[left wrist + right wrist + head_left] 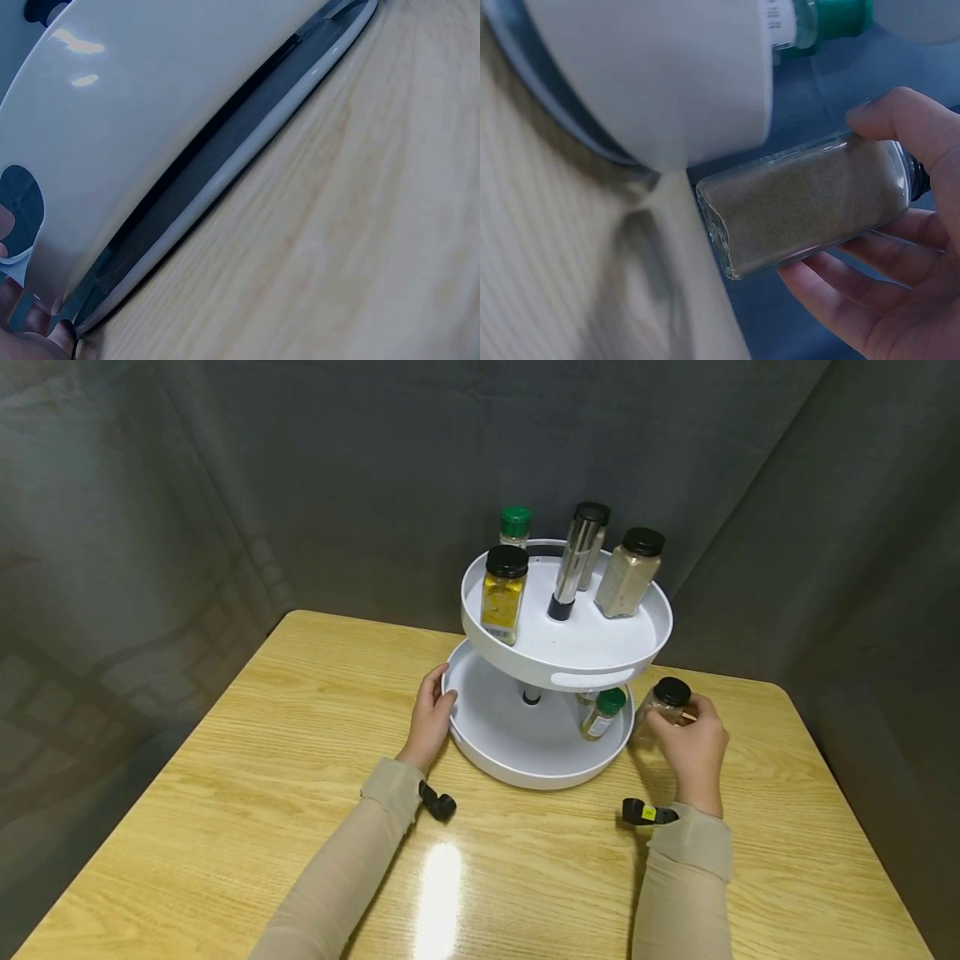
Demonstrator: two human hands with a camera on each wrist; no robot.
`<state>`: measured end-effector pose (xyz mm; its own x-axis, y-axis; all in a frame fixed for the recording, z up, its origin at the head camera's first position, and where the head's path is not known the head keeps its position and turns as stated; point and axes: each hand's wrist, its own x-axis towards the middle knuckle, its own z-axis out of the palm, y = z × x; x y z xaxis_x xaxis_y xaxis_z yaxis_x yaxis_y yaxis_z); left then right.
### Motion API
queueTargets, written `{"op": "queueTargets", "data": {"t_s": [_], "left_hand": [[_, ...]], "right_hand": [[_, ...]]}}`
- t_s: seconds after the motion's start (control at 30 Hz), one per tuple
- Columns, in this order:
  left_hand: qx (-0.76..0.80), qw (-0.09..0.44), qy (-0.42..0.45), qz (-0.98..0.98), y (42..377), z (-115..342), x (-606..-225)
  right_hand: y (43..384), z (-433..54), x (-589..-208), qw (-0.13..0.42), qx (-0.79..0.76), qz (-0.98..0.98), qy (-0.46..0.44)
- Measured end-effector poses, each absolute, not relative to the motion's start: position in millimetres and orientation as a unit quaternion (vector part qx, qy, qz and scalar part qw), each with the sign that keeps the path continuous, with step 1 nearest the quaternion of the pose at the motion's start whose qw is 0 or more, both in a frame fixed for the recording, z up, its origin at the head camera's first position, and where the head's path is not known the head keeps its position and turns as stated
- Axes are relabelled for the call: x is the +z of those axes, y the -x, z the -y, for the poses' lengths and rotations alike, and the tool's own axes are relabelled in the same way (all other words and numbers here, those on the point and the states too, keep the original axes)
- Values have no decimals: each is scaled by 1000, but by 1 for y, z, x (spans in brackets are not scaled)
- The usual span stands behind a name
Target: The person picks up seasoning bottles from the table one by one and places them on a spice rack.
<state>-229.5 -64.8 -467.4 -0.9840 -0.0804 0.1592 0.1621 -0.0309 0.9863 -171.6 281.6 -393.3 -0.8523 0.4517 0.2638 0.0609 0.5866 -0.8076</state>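
Observation:
A white two-tier turntable [543, 768] stands on the table, with a metal post through its middle. My left hand [429, 717] holds the left side of its lower tier, thumb at the rim; the left wrist view shows fingers [34, 319] at the tray's wall. To the right of the lower tier, my right hand [693, 747] grips a glass spice jar [802, 202] between thumb and fingers. The jar has a black lid [671, 692] and tan powder inside, and its base is tilted just above the table in the right wrist view. A green-capped jar [602, 714] stands inside the lower tier, near that jar.
On the upper tier stand a yellow-labelled jar [502, 597], a green-capped jar [514, 527], a pale square jar [630, 575] and another black-lidded jar partly behind the post [573, 564]. The wooden table [300, 718] meets dark curtains [360, 485] behind.

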Motion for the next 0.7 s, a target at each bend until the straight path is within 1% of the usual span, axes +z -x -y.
{"op": "queueTargets", "data": {"t_s": [0.23,0.43,0.7], "left_hand": [[-722,73,24,688,228,65,-466],[-722,74,25,687,229,65,-466],[-722,75,22,688,229,65,-466]], "right_hand": [[167,-281,-381,234,421,863,155],[161,-280,-370,246,412,864,154],[152,-276,-354,239,401,871,156]]}}
